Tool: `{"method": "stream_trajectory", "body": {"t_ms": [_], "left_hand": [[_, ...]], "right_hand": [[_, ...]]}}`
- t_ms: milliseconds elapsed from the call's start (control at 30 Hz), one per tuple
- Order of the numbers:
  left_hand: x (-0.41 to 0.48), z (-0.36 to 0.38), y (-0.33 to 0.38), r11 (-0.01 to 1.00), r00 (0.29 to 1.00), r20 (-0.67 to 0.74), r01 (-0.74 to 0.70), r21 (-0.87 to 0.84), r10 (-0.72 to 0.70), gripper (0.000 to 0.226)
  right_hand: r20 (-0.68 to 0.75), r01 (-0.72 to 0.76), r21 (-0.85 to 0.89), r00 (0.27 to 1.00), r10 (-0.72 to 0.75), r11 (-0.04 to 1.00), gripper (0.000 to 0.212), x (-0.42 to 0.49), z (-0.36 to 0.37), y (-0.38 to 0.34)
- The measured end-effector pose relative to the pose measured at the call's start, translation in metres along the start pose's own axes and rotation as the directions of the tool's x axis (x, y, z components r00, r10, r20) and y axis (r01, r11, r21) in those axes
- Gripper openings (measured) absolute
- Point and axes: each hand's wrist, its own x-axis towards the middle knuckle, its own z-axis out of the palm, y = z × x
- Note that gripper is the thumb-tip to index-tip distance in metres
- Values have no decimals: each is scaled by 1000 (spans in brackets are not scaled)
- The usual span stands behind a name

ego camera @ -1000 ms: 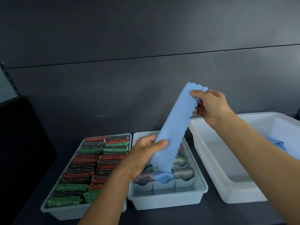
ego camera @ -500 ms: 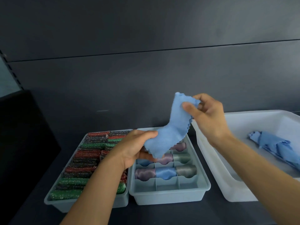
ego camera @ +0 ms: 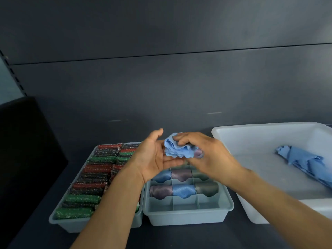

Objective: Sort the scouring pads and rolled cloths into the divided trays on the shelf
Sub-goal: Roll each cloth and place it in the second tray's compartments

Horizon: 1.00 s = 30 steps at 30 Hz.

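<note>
A light blue cloth is bunched into a short roll between my hands, above the far end of the divided tray. My left hand lies palm up under it with fingers straight. My right hand curls its fingers over the roll's top. Rolled blue, purple and grey cloths fill the tray's middle rows; its nearest row holds nothing. The left tray is packed with green, red and dark glittery scouring pads.
A large white tub stands at the right with one more loose blue cloth in it. A dark shelf back panel rises behind the trays. A black box stands at the far left.
The cloth was stretched out long between my hands; it is now gathered into a compact roll, and both hands have come together and lower over the divided tray.
</note>
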Motion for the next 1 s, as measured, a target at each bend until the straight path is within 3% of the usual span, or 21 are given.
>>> {"method": "stream_trajectory", "body": {"t_ms": [67,167,233,300,400,500,633,767,900,1000], "left_hand": [[2,1,-4,984,990,-110,-69,166,88,64],[1,2,-13,903,907,-246,-246,351,343,58],[-1,4,-19,886,925,-113,-305,350,363,64],[-2,10,-25,887,945,22,-315,337,327,52],[-4,19,-30,862,915,-24,-370,347,403,27],[-5,22,-29,858,902,-36,-397,326,431,17],[-2,23,-23,813,836,-114,-476,337,537,25],[1,24,-24,785,773,-191,-540,303,605,21],[-3,22,-23,800,785,-182,-545,250,592,15],[-6,18,-19,835,837,-104,-513,198,538,11]], "right_hand": [[-148,-129,245,974,169,961,17,6,-2,-1],[-116,-303,600,883,455,740,13,19,-12,-1],[-44,-335,702,860,508,628,9,24,-15,2],[15,-346,774,847,531,530,16,27,-16,3],[59,-348,829,833,550,438,22,30,-18,3],[74,-369,828,818,571,421,22,28,-16,5],[128,-398,819,829,544,414,33,25,-16,5],[283,-516,743,819,500,426,42,20,-15,3],[232,-467,776,837,496,425,6,16,-10,7],[146,-362,832,875,462,421,15,18,-8,6]]}}
